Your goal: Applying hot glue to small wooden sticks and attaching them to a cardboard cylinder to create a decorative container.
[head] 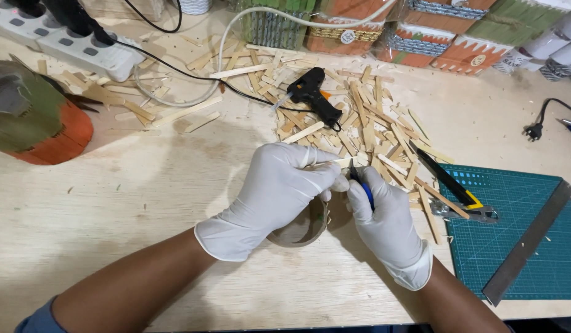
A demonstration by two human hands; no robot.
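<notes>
Both my hands wear white gloves and meet over the wooden table. My left hand (279, 185) pinches a short flat wooden stick (346, 162) by its end. My right hand (384, 216) grips a small blue-handled cutting tool (362, 185) whose dark tip touches that stick. Under my hands stands a short round cardboard ring (301, 231), partly hidden by my left hand. A heap of loose wooden sticks (365, 129) lies just beyond my fingers.
A black glue gun (313, 92) rests on the sticks, its cable running to a white power strip (69, 43). At the right lie a green cutting mat (520, 228), a metal ruler (529, 243) and a utility knife (452, 185). An orange and green craft pot (39, 123) stands left; several similar pots line the back.
</notes>
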